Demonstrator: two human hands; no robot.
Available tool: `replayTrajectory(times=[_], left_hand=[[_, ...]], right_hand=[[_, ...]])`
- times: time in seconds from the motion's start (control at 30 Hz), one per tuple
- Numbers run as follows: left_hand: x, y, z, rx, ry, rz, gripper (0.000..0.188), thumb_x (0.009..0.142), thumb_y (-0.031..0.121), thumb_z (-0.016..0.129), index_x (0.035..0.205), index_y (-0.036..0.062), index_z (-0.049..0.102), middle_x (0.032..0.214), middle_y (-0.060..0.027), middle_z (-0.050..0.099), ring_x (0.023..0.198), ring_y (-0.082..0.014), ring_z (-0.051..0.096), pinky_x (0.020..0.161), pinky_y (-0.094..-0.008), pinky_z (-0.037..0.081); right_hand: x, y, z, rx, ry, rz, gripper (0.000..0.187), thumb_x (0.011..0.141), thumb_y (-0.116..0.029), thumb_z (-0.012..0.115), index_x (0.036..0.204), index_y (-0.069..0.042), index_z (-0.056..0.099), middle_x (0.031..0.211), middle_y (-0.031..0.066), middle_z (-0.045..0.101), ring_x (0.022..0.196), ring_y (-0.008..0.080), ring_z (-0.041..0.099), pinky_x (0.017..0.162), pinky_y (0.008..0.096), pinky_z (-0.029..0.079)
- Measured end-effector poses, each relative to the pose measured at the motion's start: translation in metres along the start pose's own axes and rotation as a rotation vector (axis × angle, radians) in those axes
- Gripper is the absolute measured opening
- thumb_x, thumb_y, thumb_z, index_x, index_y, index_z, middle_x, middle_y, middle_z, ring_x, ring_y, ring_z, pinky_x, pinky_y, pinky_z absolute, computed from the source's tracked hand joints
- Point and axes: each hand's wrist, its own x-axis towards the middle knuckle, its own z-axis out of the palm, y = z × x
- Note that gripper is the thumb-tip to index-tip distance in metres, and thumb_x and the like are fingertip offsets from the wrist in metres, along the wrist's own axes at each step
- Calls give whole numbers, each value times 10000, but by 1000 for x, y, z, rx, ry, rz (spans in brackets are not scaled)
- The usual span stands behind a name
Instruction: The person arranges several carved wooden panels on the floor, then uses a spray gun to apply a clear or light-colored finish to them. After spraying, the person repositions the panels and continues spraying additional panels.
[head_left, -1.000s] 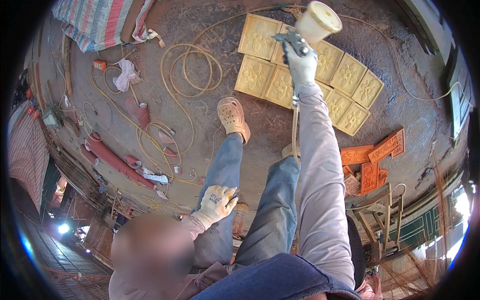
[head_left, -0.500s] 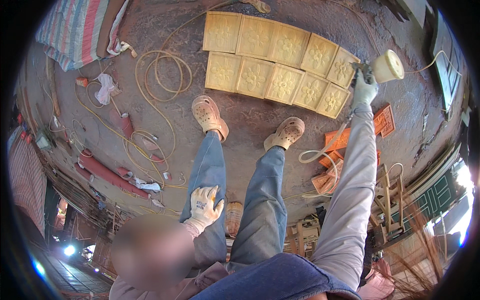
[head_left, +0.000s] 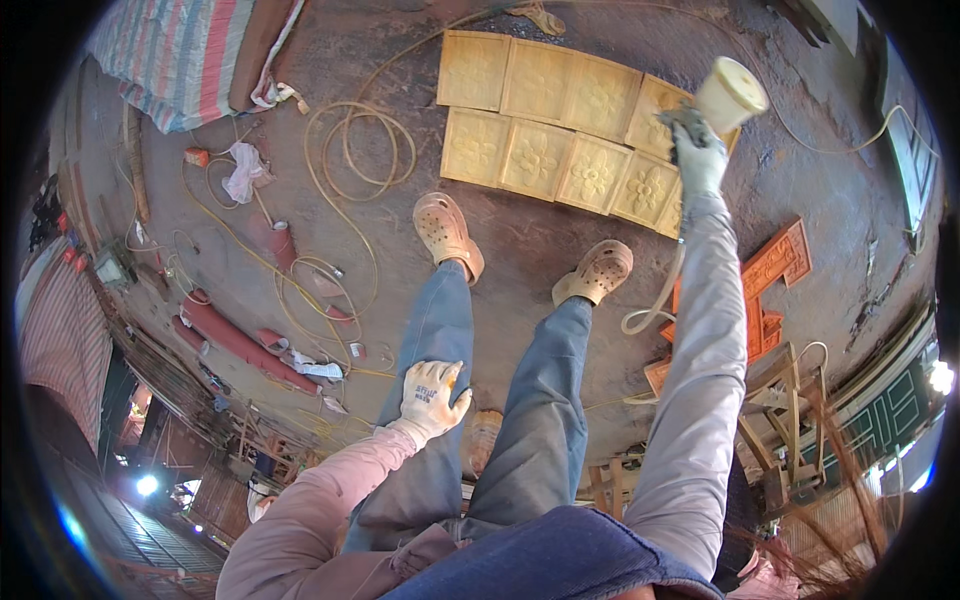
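My right hand (head_left: 702, 160), in a pale work glove stained dark at the fingers, is closed around a spray gun (head_left: 683, 118) with a cream-coloured cup (head_left: 732, 94). It is over the right end of two rows of yellowish square panels (head_left: 588, 172), each carved with a flower. Arm and gun hide some of the rightmost panels. A hose (head_left: 662, 300) hangs beside my right sleeve. My left hand (head_left: 432, 400), also gloved, rests on my left leg near the knee, thumb apart from the fingers, holding nothing.
Orange carved pieces (head_left: 775, 262) lie right of my forearm. Coiled yellowish hose (head_left: 395, 150) and red rolls (head_left: 235, 335) are on the floor to the left. A striped sack (head_left: 185, 60) stands far left; wooden frames (head_left: 785, 420) are at the near right.
My right hand has moved the spray gun left, over the panels' right end. The whole view has shifted a little, and more of my left forearm shows. The left hand stays on the leg.
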Motion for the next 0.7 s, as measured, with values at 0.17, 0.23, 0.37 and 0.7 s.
replayTrajectory(times=[0.17,0.23,0.37,0.7], left_hand=[[1,-6,-9,-14,20,19,458,792,295,702,1171,50,624,1073,-111,658,1021,-300,596,948,-461,420],[2,-10,-11,4,26,26,459,789,305,702,1171,63,623,1053,-98,662,1010,-283,600,955,-458,414],[-2,-14,-6,-22,76,15,446,799,303,696,1170,66,624,1040,-95,662,1004,-282,602,954,-458,414],[-5,-14,0,-15,59,4,425,803,308,693,1152,71,642,1069,-83,668,1031,-270,600,970,-457,409]], right_hand=[[-9,-23,100,-34,-76,-186,352,852,-308,740,1140,-106,722,840,37,739,626,89,652,619,283,537],[-15,-41,137,15,-112,-236,347,844,-335,738,1122,-127,729,800,20,727,617,92,648,615,285,534],[-43,-109,177,278,-358,-39,283,861,-207,745,1107,-72,713,752,13,670,566,80,602,515,257,503],[-26,-29,91,-77,-116,-65,404,836,-260,737,1206,-103,702,1024,108,753,913,174,719,816,312,553]])
